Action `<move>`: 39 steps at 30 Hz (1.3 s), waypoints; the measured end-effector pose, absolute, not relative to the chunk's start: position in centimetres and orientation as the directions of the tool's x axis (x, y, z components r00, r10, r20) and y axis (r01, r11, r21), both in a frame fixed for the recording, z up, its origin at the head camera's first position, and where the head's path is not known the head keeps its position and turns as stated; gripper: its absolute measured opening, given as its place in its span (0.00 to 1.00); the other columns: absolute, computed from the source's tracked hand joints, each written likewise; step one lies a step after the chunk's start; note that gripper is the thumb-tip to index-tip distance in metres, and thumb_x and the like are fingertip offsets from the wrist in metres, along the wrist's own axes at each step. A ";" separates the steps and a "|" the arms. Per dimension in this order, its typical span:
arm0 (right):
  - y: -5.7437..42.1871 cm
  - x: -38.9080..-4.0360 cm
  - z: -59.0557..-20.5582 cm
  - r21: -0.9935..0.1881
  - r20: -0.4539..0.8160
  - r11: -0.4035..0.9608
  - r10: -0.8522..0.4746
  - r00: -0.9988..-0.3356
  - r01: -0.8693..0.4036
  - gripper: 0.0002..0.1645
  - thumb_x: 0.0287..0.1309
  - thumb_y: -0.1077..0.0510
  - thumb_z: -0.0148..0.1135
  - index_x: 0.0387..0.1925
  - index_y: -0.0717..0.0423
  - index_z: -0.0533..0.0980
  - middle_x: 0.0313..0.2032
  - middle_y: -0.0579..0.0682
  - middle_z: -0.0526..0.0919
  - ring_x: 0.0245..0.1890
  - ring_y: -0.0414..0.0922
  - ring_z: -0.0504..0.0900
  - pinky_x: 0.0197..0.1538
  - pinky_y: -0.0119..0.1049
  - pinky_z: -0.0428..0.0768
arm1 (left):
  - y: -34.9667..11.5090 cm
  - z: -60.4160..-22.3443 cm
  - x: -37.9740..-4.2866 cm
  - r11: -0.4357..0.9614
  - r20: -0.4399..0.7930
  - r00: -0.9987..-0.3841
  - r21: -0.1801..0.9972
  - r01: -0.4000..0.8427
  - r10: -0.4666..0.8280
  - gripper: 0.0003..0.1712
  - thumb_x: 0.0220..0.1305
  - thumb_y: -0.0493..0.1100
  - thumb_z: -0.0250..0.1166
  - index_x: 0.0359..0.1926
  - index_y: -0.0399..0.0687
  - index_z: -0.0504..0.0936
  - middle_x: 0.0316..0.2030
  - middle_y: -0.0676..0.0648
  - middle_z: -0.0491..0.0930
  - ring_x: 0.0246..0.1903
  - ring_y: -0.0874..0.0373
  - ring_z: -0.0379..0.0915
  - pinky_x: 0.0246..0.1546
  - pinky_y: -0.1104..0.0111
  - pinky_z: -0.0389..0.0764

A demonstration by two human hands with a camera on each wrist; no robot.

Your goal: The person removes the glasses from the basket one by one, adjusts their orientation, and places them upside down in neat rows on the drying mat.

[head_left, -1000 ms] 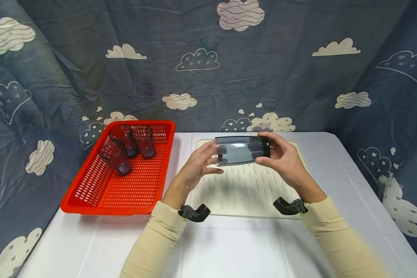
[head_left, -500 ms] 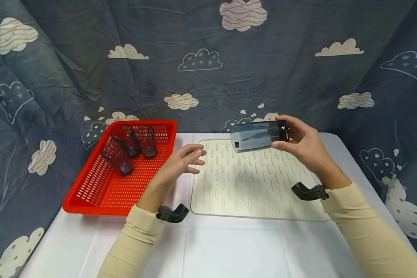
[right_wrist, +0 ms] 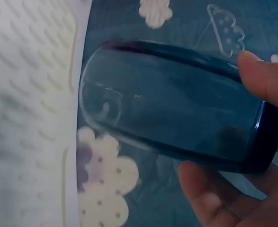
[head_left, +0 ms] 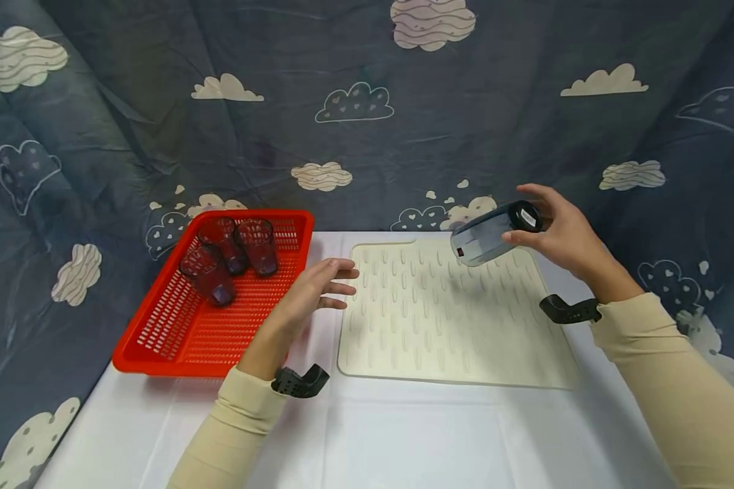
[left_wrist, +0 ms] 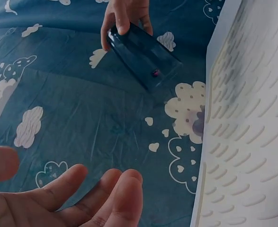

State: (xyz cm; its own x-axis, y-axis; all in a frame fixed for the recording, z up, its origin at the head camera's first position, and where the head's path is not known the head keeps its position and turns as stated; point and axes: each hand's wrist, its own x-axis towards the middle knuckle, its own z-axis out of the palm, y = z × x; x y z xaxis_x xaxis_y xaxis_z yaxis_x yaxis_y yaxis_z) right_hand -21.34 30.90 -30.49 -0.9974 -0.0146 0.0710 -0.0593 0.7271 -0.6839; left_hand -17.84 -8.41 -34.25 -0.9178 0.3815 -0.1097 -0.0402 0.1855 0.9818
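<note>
A smoky blue drinking glass (head_left: 483,236) is held in the air by my right hand (head_left: 563,234), which grips it near its thick dark base. The glass tilts, its mouth pointing left and down, over the back right of a cream ridged mat (head_left: 428,319). In the right wrist view, thumb and fingers stand on opposite sides of the glass (right_wrist: 167,104). My left hand (head_left: 308,295) hovers between the mat and a red basket (head_left: 245,339), its fingers loosely extended and holding nothing. The left wrist view shows those relaxed fingers (left_wrist: 124,198) apart from the glass.
Several similar glasses, one of them this glass (head_left: 208,275), lean together in the back left of the red basket. A white cloth (head_left: 404,435) covers the table. Dark blue fabric with cloud prints (head_left: 355,163) hangs behind and at both sides.
My left hand has let go of the glass and moved left toward the basket. My right hand has carried the glass right and slightly up, turning its base toward the camera.
</note>
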 end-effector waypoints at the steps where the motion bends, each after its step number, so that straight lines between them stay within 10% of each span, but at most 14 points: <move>1: 31.2 -21.6 -30.4 -0.675 0.069 0.736 -0.008 -0.998 -0.053 0.55 0.56 0.48 0.72 0.77 0.43 0.51 0.75 0.64 0.56 0.72 0.67 0.60 0.64 0.71 0.64 | -8.4 -34.3 -17.8 0.182 -0.101 -0.918 0.983 -0.032 0.383 0.28 0.79 0.50 0.39 0.68 0.37 0.68 0.64 0.34 0.72 0.57 0.40 0.76 0.52 0.60 0.83; 22: 35.4 -24.4 -32.3 -0.560 0.016 0.828 0.046 -0.999 0.029 0.50 0.55 0.42 0.71 0.72 0.54 0.59 0.63 0.70 0.68 0.57 0.65 0.70 0.47 0.60 0.73 | -7.7 -35.3 -18.0 0.078 -0.027 -0.964 0.997 -0.006 0.263 0.22 0.78 0.46 0.45 0.61 0.38 0.74 0.60 0.36 0.77 0.53 0.42 0.78 0.46 0.67 0.82; 39: 36.7 -25.2 -34.9 -0.530 -0.037 0.847 0.034 -0.999 0.049 0.47 0.58 0.45 0.68 0.72 0.57 0.59 0.65 0.73 0.65 0.59 0.68 0.69 0.52 0.64 0.73 | -7.0 -36.4 -17.9 0.042 0.001 -0.976 0.999 0.010 0.219 0.19 0.75 0.42 0.49 0.59 0.36 0.74 0.59 0.35 0.77 0.58 0.39 0.76 0.61 0.52 0.78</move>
